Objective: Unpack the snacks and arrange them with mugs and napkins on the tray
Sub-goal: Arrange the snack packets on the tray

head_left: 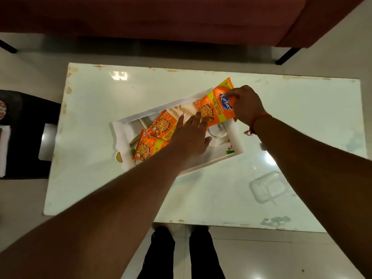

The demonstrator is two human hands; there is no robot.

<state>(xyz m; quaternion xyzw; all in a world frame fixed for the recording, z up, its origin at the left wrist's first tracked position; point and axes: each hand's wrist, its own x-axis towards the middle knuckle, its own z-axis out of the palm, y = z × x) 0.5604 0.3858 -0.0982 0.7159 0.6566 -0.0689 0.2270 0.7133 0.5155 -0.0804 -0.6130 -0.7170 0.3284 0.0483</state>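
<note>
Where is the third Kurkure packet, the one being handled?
In the head view, it lies at the tray's far right end, pinched by the right hand, left hand flat on it.

Table: your glossy white tabletop [281, 121] has chipped, rust-stained edges.
Sofa: a maroon couch [161, 15] sits beyond you.
Floor: pale tiles [261, 256].

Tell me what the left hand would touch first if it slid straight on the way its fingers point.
The left hand lies flat, fingers pointing up-right at the orange Kurkure snack packet that the right hand pinches. Its fingertips seem already at that packet's lower edge, so it would likely meet it first; depth is unclear.
</note>
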